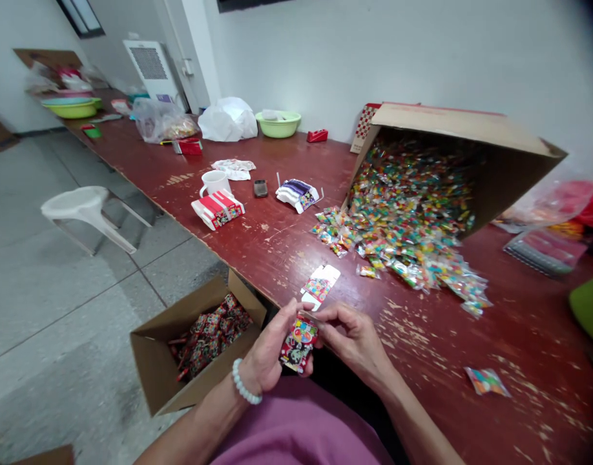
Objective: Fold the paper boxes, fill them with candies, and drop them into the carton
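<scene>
My left hand (272, 349), with a beaded bracelet at the wrist, is wrapped round a small printed candy box (299, 342) in front of my body. The fingers of my right hand (349, 332) pinch at the box's top end, where a flap seems to be; the exact grip is partly hidden. Just beyond the hands an unfolded small box (320, 285) with white flaps lies on the table. A large tipped cardboard carton (514, 155) spills many clear candy packets (413, 213) across the tabletop. One packet (487, 381) lies apart at the right.
Below the table edge on the left stands an open carton (156, 361) holding many small filled-looking boxes (214, 336). On the red table (277, 245) are a red-and-white bundle of flat boxes (219, 209), a purple bundle (299, 194), a white mug (215, 183) and a phone (260, 188). A white stool (83, 206) stands left.
</scene>
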The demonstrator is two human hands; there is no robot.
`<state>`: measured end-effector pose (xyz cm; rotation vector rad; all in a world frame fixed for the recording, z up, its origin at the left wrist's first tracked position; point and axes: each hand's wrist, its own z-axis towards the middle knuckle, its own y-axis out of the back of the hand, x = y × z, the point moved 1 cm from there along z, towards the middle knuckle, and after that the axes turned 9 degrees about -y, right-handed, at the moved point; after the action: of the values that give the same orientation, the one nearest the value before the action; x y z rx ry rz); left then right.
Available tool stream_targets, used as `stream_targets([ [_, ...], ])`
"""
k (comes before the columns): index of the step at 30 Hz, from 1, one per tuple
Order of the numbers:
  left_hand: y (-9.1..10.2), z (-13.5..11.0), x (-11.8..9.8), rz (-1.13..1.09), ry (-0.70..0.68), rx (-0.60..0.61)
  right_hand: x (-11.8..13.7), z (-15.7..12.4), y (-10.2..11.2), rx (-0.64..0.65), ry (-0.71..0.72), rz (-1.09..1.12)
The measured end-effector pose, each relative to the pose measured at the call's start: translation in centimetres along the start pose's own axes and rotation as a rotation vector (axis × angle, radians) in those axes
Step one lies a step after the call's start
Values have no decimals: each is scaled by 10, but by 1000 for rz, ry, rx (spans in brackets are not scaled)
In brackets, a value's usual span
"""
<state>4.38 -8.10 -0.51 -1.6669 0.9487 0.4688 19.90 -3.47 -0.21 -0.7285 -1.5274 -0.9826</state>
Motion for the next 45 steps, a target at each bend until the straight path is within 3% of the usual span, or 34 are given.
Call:
stream_targets([
  [3, -3, 1, -3, 22, 27, -20, 6, -2, 3, 10, 100, -124],
  [9, -4, 3, 0, 172, -66, -97, 9, 3, -3, -7, -106, 6],
  [16, -2, 2, 0, 215, -25, -71, 4, 12, -10, 66, -249, 275],
  [20, 0, 1, -3, 259, -60, -68, 1, 14, -13, 37, -258, 322],
  [24, 6, 2, -2, 242, -74, -99, 10, 8, -11, -5, -71, 78],
  [29, 9, 7, 5, 1, -5, -140, 11, -9, -19, -70, 253, -268],
  [32, 9, 11, 9, -78, -87, -202, 3, -14, -30, -144, 237, -470],
  [37, 15, 12, 3, -122, -152, -278, 1, -9, -45, -92, 243, -712],
  [41, 19, 6, -2, -143, -173, -243, 6, 0, -55, -104, 277, -809],
  [45, 28, 0, -1, -101, -170, -164, 11, 8, -62, -61, 247, -729],
])
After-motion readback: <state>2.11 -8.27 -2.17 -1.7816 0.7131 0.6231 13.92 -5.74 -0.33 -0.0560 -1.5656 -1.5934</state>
